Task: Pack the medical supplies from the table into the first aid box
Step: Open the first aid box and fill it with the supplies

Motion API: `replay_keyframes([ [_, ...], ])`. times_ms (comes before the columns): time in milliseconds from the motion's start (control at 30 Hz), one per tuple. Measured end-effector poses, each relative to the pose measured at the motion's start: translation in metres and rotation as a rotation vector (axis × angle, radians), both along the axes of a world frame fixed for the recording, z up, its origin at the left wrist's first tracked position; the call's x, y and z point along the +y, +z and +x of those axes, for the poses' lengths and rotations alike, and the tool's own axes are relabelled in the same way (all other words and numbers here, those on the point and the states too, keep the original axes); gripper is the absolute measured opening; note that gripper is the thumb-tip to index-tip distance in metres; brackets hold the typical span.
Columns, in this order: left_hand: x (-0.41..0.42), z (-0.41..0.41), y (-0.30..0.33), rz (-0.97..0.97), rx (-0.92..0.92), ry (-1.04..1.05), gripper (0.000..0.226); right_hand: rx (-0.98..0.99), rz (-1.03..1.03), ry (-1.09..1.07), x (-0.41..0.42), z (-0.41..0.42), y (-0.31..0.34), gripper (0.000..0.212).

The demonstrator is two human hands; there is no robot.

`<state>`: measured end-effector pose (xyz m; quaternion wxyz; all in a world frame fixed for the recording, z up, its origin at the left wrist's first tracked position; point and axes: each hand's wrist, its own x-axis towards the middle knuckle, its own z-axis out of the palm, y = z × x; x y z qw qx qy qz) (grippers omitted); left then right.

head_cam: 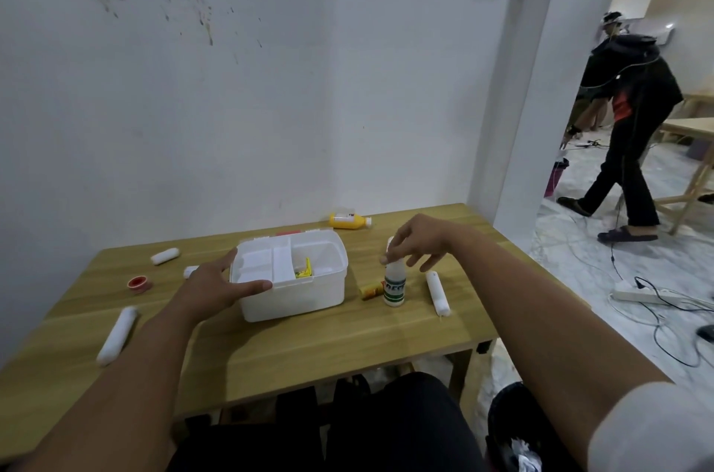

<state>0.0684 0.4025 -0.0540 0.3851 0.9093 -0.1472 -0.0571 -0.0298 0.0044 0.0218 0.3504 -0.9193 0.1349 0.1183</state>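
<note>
head view, looking down on a wooden tabletop (270, 340) set against a pale wall. an open white first aid box (291, 274) sits near the middle, with a divided tray inside and a small yellow item (305, 268) in one compartment. the left hand (216, 282) lies spread at the box's left front corner, fingers (255, 286) open and flat along the rim, holding nothing. the right hand (419, 243) reaches over a small white bottle with a green label (395, 284) standing upright just right of the box; its fingertips are pinched around the cap. a small orange and yellow tube (371, 290) lies touching the bottle's left side, between bottle and box. a white gauze roll (437, 293) lies just right of the bottle. a yellow bottle (349, 220) lies on its side behind the box near the wall. to the left of the box are a short white roll (165, 256), a roll of tape with a red centre (139, 284), and a long white roll (117, 335) near the front left edge. another white roll is partly hidden behind the left hand. through a doorway on the right a person in dark clothes (633, 123) walks across a pale floor strewn with cables.
</note>
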Motion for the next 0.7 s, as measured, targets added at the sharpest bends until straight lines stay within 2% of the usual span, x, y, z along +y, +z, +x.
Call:
replay_keyframes([
  [167,0.000,-0.002,0.001,-0.013,0.003,0.005,0.126,-0.005,-0.076,0.048,0.006,0.003,0.002,0.020],
  [333,0.000,-0.004,0.003,0.000,-0.003,0.018,0.129,-0.142,-0.086,0.004,0.009,0.020,0.035,0.034],
  [500,-0.008,-0.012,0.007,0.011,-0.031,0.040,0.116,-0.369,-0.053,0.033,0.035,0.045,0.081,0.033],
  [700,-0.009,-0.015,0.006,0.000,-0.031,0.061,0.117,-0.410,-0.139,0.146,0.095,0.082,0.059,0.031],
])
